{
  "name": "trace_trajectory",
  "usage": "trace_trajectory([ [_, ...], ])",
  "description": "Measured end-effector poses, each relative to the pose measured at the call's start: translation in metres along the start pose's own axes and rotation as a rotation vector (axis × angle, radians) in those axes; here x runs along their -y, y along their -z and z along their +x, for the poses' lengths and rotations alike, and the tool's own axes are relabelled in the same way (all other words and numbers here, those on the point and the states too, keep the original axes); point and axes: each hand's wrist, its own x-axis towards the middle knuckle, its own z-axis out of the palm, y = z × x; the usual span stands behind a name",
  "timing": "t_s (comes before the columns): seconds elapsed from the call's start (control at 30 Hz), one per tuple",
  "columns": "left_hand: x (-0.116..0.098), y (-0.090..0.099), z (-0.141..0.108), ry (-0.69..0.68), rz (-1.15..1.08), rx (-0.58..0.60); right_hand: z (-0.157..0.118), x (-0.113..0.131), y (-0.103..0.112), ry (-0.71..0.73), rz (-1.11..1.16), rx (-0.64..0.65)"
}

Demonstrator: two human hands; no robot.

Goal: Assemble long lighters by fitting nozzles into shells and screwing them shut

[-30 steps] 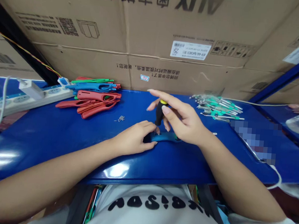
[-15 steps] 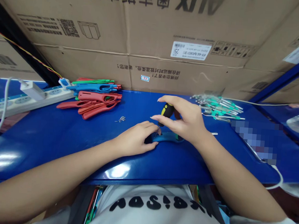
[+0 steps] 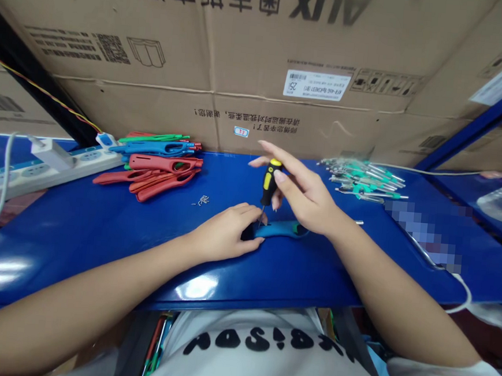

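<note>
My left hand (image 3: 232, 231) is closed on one end of a blue lighter casing (image 3: 280, 230), pressing it against the table top. A short screwdriver (image 3: 270, 184) with a black and yellow handle stands almost upright over that casing, its thin shaft pointing down beside my left fingertips. The thumb of my right hand (image 3: 305, 195) rests on the screwdriver's handle, with the index finger stretched out past its top. At the casing's right end a bit of green shows, and a metal tube (image 3: 358, 222) lies behind my right wrist. Small screws (image 3: 203, 200) lie loose beyond my left hand.
Red, blue and green lighter casings (image 3: 166, 164) are piled at the back left, beside a white power strip (image 3: 48, 163). Metal rods with green parts (image 3: 367, 177) lie at the back right, near a blurred device (image 3: 421, 236). A cardboard box (image 3: 243, 66) stands behind the table.
The screwdriver has gone from leaning to nearly upright. My right hand has shifted left and its fingers have changed position around the handle. My left hand stays on the casing.
</note>
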Motion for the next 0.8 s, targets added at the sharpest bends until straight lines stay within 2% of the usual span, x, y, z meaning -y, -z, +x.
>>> trace_trajectory([
  [0.07, 0.0001, -0.0001, -0.0001, 0.004, -0.004, -0.002, -0.0004, -0.0014, -0.0019, -0.023, 0.058, 0.027],
  [0.17, -0.0002, 0.0001, -0.0001, -0.002, 0.022, 0.011, -0.0016, -0.0038, -0.0027, 0.039, -0.083, -0.114],
  [0.23, -0.0006, 0.0005, 0.0, -0.008, 0.034, 0.015, -0.002, -0.0035, -0.0019, 0.073, -0.157, -0.151],
  [0.4, -0.0007, 0.0009, 0.0003, -0.004, 0.03, 0.004, -0.0012, 0.001, 0.0001, -0.01, 0.032, 0.014],
  [0.57, -0.0018, 0.0015, 0.0002, -0.014, 0.062, 0.016, -0.0016, 0.0007, 0.0018, 0.086, -0.211, -0.129],
  [0.73, -0.0014, 0.0005, 0.0, 0.009, 0.049, 0.0, -0.0022, 0.0024, -0.0004, 0.012, -0.026, 0.068],
  [0.8, -0.0011, 0.0001, 0.0, 0.009, 0.051, 0.003, -0.0026, 0.0025, -0.0013, 0.007, -0.054, 0.052],
])
